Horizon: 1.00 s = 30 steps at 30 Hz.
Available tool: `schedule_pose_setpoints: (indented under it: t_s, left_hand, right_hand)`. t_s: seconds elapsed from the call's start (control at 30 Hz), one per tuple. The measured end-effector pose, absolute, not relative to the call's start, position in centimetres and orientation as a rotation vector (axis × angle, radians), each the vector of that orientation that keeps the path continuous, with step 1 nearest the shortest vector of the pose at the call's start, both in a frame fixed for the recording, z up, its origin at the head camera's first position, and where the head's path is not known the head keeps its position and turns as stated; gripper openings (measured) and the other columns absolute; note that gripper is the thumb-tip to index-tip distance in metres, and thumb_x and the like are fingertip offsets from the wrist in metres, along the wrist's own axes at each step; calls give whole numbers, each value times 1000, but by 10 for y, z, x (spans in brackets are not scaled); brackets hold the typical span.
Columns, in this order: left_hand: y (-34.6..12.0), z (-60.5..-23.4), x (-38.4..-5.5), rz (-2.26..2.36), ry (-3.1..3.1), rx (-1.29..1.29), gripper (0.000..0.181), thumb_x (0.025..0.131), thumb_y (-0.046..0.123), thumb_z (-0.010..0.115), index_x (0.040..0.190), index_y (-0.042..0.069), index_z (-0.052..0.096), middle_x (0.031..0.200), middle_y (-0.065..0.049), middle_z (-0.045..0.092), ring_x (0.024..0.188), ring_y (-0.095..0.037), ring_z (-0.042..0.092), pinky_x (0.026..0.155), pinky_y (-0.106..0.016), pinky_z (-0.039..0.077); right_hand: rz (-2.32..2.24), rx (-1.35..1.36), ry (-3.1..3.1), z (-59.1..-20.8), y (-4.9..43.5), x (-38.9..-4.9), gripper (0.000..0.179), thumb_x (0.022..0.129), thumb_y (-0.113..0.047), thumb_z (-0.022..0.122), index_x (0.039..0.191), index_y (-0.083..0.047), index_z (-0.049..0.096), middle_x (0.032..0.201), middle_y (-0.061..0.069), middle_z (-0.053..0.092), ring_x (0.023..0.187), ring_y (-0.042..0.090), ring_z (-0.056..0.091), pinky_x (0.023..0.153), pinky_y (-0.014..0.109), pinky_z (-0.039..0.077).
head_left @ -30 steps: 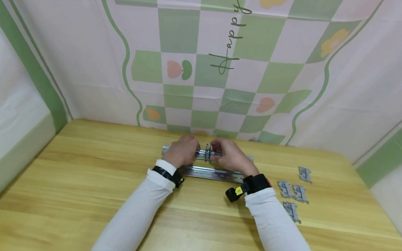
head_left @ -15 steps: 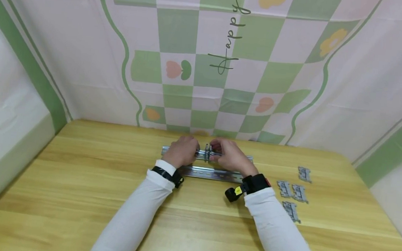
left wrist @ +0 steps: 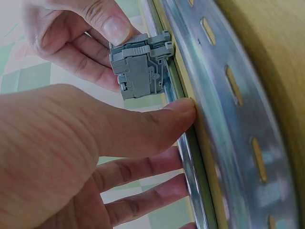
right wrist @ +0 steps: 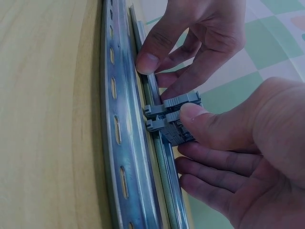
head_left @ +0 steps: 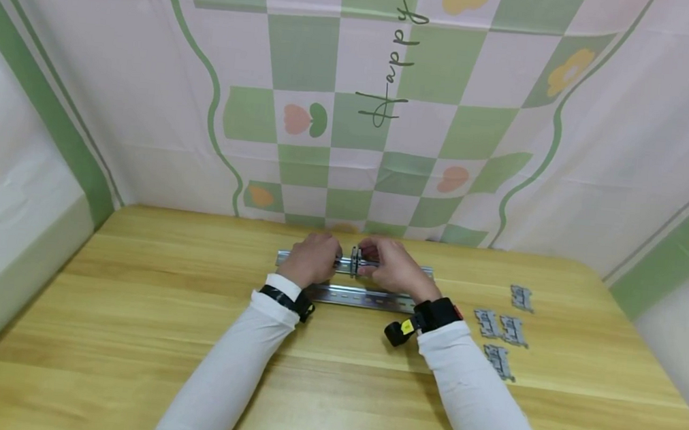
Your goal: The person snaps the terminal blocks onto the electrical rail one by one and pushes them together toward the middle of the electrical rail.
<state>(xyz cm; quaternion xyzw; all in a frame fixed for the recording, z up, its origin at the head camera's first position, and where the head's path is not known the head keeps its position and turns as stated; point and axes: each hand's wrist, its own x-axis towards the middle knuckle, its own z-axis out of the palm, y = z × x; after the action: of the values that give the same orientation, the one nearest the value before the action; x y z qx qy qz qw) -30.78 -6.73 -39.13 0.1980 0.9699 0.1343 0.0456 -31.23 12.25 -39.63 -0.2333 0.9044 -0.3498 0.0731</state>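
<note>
Rail [right wrist: 175, 191] edge gripped by L fingers [left wrist: 143, 167], R fingers [right wrist: 219, 158] pinching blk [right wrist: 174, 131], sm gap between

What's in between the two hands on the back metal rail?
Grey terminal blocks sit on the back DIN rail between the left hand and the right hand, which holds them. All three views show it.

On the tabletop [head_left: 329, 391], the near rail [head_left: 368, 298] lies before the far rail [head_left: 345, 265], whose middle bears blocks [left wrist: 138, 74]. Right of both lie four loose blocks [head_left: 515, 331]: one behind, two side by side, one before. Behind hangs cloth [head_left: 359, 117].
</note>
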Motion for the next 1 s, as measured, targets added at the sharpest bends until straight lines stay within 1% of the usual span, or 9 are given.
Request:
schedule_pose_setpoints:
  t_s: [0.33,1.0]
  left_hand:
    - [-68,-390,-307,397,2969,594,13,90,8,73,102,12,77,107,-6,66,99,-27,63,79,-45,57]
    - [-67,-390,-305,415,2964,592,18,90,6,73,108,10,76,109,-7,65,101,-28,62,83,-47,57]
  right_hand:
    - [-1057,-710,2708,-397,122,-313,46,92,2,70,134,10,54,125,24,63,117,37,61,101,47,49]
    - [-1065,-709,2715,-398,121,-313,44,92,2,70,133,9,55,123,21,65,115,35,62,101,47,50]
